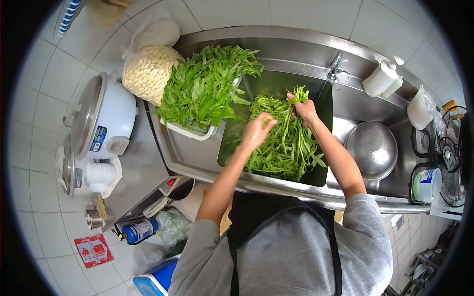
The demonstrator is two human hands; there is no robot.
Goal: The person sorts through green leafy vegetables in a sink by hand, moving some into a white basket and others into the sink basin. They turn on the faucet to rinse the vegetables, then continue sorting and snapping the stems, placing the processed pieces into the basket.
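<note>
My right hand [305, 111] is closed around a bunch of green stems [288, 129] at the upper right of the sink basin [323, 103]. Leaves and stems hang below it toward me. My left hand [257, 130] is just to the left, above the loose greens [276, 160] in the basin, its fingers pinched together; a small light-green bit shows at the fingertips. Left of the basin, a white tray [190, 132] is heaped with leafy greens [200, 91].
A metal bowl [371, 150] sits upside down in the right basin. The faucet [335, 66] and white bottles [380, 79] stand behind. At left are a bag of pale beans or nuts [150, 71] and a rice cooker [111, 116]. A fan [448, 153] is far right.
</note>
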